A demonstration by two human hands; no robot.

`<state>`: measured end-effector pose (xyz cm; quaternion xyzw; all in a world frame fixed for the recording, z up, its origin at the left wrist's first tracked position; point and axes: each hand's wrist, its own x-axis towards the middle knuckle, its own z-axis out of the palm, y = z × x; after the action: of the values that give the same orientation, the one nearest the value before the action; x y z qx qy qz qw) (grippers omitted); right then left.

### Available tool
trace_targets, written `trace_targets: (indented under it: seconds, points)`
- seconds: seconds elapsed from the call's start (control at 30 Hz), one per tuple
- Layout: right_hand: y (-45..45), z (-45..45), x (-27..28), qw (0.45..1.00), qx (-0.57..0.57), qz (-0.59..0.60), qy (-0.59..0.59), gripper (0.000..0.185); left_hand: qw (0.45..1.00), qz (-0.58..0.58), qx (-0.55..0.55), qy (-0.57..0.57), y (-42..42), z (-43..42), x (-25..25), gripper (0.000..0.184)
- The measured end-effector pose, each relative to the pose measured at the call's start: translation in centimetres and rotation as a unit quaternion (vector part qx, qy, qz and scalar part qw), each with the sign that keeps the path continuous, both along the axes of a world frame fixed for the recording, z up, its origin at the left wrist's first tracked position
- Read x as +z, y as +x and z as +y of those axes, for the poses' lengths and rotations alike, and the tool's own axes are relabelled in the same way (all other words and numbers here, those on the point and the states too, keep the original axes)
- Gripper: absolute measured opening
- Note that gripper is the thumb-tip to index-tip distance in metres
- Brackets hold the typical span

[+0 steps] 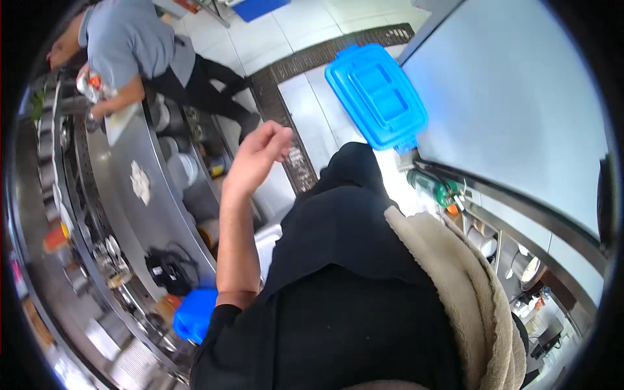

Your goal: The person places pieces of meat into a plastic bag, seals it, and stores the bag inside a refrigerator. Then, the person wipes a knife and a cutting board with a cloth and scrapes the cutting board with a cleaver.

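My left hand (261,153) is raised in front of my left side, with its fingers loosely curled together and no object showing in them. It touches nothing; behind it lie the tiled floor and a dark floor mat (266,97). A bin with a bright blue lid (377,97) stands on the floor ahead, to the right of the hand. My right hand does not show. A beige towel (455,273) hangs over the right side of my dark apron (344,234).
A person in a grey shirt (130,45) leans over the steel counter (120,175) at the upper left. A white cloth (140,184) and a black item (170,266) lie on it. At right are a pale panel (507,110) and a green bottle (432,188).
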<state>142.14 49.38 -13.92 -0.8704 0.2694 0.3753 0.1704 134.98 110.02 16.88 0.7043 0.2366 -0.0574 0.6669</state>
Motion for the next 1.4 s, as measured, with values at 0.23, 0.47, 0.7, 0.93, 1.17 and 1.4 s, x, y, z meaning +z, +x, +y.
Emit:
trace_targets:
  seconds: [0.23,0.47,0.7,0.93,1.17,1.4]
  points:
    - [13.9,18.5,-4.2,0.998,-0.055,-0.008,0.025,0.039,0.994,-0.011,-0.109,0.009,24.6,14.8,0.3,0.028]
    - [30.4,37.3,-2.8,0.989,-0.076,-0.047,0.118,0.039,0.994,0.029,-0.098,-0.025,39.0,27.1,1.5,0.026]
    - [39.1,44.1,1.9,0.981,-0.15,-0.072,0.099,0.039,0.991,-0.033,-0.12,-0.042,56.2,35.4,0.2,0.024]
    - [41.5,47.4,4.4,0.947,-0.306,-0.083,0.046,0.039,0.963,-0.069,-0.233,-0.113,74.9,38.5,0.6,0.023]
    - [44.1,50.4,5.0,0.847,-0.514,-0.124,0.05,0.038,0.914,-0.071,-0.38,-0.12,92.5,30.9,1.8,0.02]
    - [52.9,53.2,3.5,0.692,-0.695,-0.178,0.08,0.038,0.808,-0.11,-0.576,-0.061,110.6,10.5,2.9,0.022]
